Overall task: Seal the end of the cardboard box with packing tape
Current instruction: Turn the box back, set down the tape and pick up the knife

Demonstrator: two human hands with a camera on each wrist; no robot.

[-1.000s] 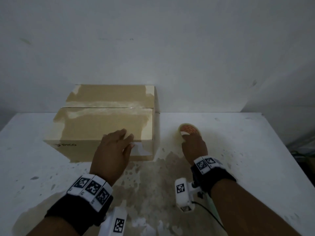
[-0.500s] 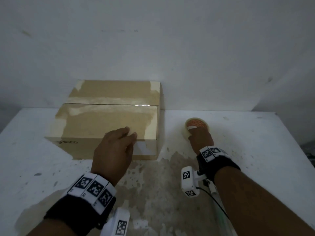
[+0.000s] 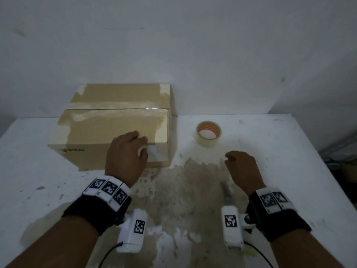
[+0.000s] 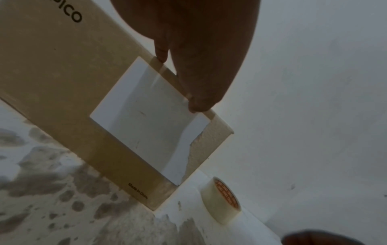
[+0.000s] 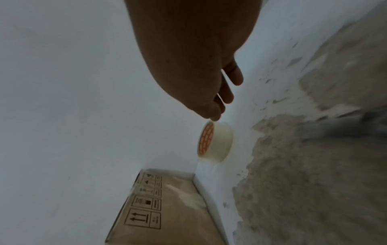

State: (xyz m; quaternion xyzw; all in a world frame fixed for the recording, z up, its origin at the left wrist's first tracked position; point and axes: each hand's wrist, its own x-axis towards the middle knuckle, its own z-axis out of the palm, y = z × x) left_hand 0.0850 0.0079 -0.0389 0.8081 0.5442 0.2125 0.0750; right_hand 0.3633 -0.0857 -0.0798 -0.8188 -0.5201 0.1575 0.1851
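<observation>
The brown rectangular cardboard box [image 3: 116, 128] sits on the white, stained table [image 3: 289, 151] directly ahead of the left hand [image 3: 126, 157], its back against the white wall [image 3: 193, 45]. The left hand rests on the box's near top edge, toward the box's right corner, with the fingers [image 4: 199, 92] bent over that edge just above a white rectangular label [image 4: 144, 122] stuck on the near face. The fingertips touch the cardboard; they do not grip anything, and whether they press down cannot be told.

The round roll of clear packing tape with an orange-printed core [image 3: 208, 136] lies flat on the table, just ahead of the right hand [image 3: 243, 169] and slightly toward the left hand, well apart from the box's right end. The right hand hovers over the table short of the roll, not touching it. In the right wrist view its fingers [image 5: 227, 92] are loosely extended toward the roll and hold nothing.

The box's top flaps meet in a seam running left to right, with a glossy strip along it. The box's right end, which faces the roll, carries printed handling symbols [image 5: 144, 210].
</observation>
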